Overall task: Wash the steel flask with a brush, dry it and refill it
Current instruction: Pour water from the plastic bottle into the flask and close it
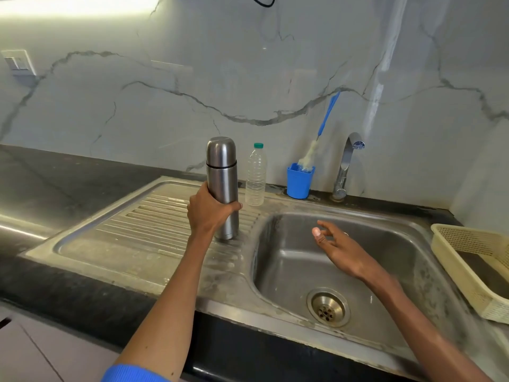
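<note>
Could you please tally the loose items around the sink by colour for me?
Steel: 1, the flask
Clear: 1, the plastic bottle
Blue: 2, the cup and the brush standing in it
Cream: 1, the basket
Total: 5

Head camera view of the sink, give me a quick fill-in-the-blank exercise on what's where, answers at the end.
1. The left hand grips the capped cylindrical steel flask, which stands upright on the ribbed ____.
2. The blue-handled bottle brush stands in a blue plastic ____.
3. The clear plastic water bottle has a ____ cap.
4. The right hand hovers open above the steel sink ____.

Missing words: drainboard; cup; green; basin
</note>
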